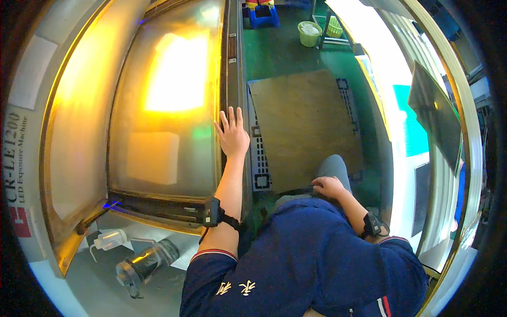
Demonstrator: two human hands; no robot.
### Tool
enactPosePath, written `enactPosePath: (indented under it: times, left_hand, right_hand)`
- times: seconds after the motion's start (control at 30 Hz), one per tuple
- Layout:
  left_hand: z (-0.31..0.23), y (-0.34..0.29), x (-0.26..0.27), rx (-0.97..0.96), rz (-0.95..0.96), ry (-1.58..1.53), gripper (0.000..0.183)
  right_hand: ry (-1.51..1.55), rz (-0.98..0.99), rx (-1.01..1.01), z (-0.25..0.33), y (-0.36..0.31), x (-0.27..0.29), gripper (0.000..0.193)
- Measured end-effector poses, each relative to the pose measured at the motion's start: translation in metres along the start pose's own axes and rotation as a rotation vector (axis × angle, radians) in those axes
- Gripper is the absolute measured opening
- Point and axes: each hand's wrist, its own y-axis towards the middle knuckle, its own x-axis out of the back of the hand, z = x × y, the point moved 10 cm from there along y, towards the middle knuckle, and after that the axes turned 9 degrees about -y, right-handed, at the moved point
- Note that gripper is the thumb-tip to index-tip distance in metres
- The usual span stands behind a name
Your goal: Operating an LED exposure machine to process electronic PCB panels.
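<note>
My left hand (232, 136) lies on the dark side rail (232, 79) of a large exposure machine, its fingers spread and nothing in them. Beside it, within the frame, is a wide translucent sheet or pane (127, 100) with bright yellow-white light glowing on it. A paler rectangle (153, 157) shows on the near part of that surface. My right hand (328, 186) rests on my thigh, apart from the machine, with its fingers loosely laid and holding nothing that I can see.
The machine's raised lid (74, 105) stands at the far left. Below the frame are a clear squeeze bottle (110, 240) and a dark cylindrical jug (140, 267). A brown board (306, 121) lies on the green floor. Farther off stands a yellow-green basket (309, 33); a dark panel (435, 116) is at right.
</note>
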Motion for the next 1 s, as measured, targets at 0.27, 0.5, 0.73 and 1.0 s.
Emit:
enactPosePath:
  times: [0.27,0.5,0.73,1.0]
  left_hand:
    - [-0.002,-0.001,0.001,0.006,0.011,0.003,0.070]
    - [0.001,-0.001,-0.001,0.009,0.012,0.044,0.071]
    - [0.003,-0.001,-0.001,0.017,-0.031,0.008,0.070]
    - [0.002,-0.006,0.004,0.028,-0.054,-0.016,0.069]
  right_hand:
    - [0.202,-0.038,-0.011,-0.008,-0.008,-0.017,0.036]
    - [0.180,-0.127,0.036,-0.007,-0.018,-0.025,0.038]
    - [0.267,-0.131,0.007,-0.013,-0.020,-0.032,0.033]
    - [0.270,-0.119,-0.009,-0.017,-0.026,-0.024,0.033]
